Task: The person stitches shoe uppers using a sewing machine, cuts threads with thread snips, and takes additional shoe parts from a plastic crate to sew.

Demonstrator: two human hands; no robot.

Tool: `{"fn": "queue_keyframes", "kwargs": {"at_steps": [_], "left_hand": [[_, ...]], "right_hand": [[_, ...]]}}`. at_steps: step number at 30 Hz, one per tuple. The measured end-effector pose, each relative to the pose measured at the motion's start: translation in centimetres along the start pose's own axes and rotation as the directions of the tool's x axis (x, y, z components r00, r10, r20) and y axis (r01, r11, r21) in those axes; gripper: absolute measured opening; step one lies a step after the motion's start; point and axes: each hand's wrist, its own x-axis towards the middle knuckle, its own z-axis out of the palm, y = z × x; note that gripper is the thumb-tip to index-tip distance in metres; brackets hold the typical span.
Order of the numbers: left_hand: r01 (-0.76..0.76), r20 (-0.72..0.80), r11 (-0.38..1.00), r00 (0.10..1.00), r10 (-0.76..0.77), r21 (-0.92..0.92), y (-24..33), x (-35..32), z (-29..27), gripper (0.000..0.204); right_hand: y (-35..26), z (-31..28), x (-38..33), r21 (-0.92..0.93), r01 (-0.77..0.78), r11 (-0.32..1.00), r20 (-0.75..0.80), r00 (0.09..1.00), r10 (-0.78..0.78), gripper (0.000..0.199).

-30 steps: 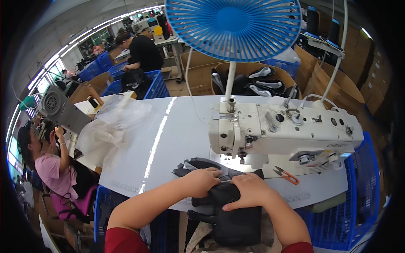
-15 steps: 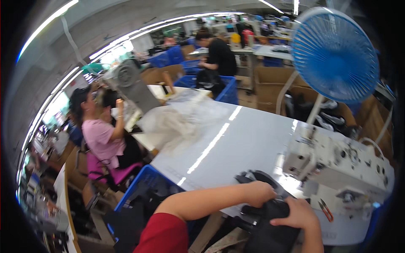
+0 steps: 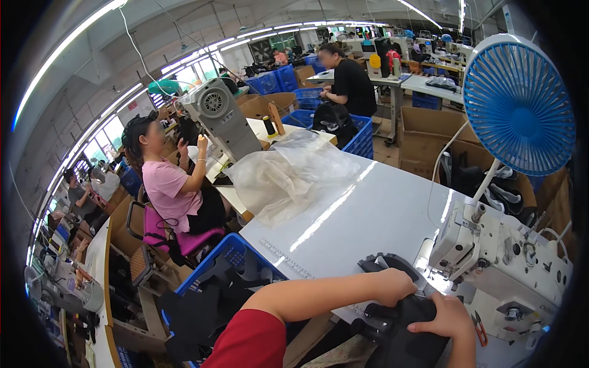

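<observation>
A black fabric bag piece [image 3: 412, 340] with straps hangs over the near edge of the white sewing table, partly out of the picture. My left hand [image 3: 396, 287] is closed on its upper edge, with the fingertips hidden. Close beside it, my right hand [image 3: 446, 318] grips the same piece, its thumb lying across the black fabric. More of the black material [image 3: 383, 264] rests on the tabletop beyond my left hand. A white sewing machine [image 3: 500, 257] stands just right of my hands. Thread snips [image 3: 480, 329] with orange-red handles lie by my right hand.
Clear plastic sheeting [image 3: 276, 178] covers the table's far left. A blue crate [image 3: 224, 248] of black pieces stands left of my arm. A blue fan [image 3: 524, 110] rises behind the machine. One person in pink [image 3: 172, 190] sits at left; another in black [image 3: 356, 89] stands beyond.
The view has turned a little left and sharpened, so the surroundings sit farther right in it. Both my hands keep their hold on the black bag piece.
</observation>
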Motion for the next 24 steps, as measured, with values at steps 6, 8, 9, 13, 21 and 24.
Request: {"fn": "queue_keyframes", "kwargs": {"at_steps": [6,8,9,13,21,24], "left_hand": [[-0.008,-0.082,1.000,0.997,0.007,-0.016,-0.2,-0.1,-0.3,0.035],[-0.007,-0.060,0.999,0.998,0.010,0.048,-0.2,0.1,-0.3,0.042],[-0.008,-0.043,0.997,0.999,0.011,0.075,-0.2,0.3,-0.4,0.048],[-0.037,-0.058,0.999,0.998,0.039,0.034,0.1,-0.1,-0.9,0.044],[0.009,-0.022,0.995,1.000,-0.007,0.094,0.5,-0.4,-1.7,0.053],[0.027,0.026,0.997,0.999,-0.029,0.068,0.5,-0.2,-2.0,0.058]], "right_hand": [[0.2,-0.4,0.6,0.000,0.038,0.999,0.003,0.999,-0.038,0.097],[0.9,0.0,0.6,-0.043,0.070,0.997,-0.005,0.998,-0.070,0.095],[1.3,0.2,0.7,-0.085,0.093,0.992,0.001,0.996,-0.093,0.094],[1.9,0.8,0.7,-0.012,0.106,0.994,0.014,0.994,-0.106,0.096],[1.3,-0.2,0.9,-0.021,0.091,0.996,0.102,0.991,-0.089,0.102],[1.3,-0.3,0.9,-0.012,0.089,0.996,0.079,0.993,-0.088,0.101]]}}
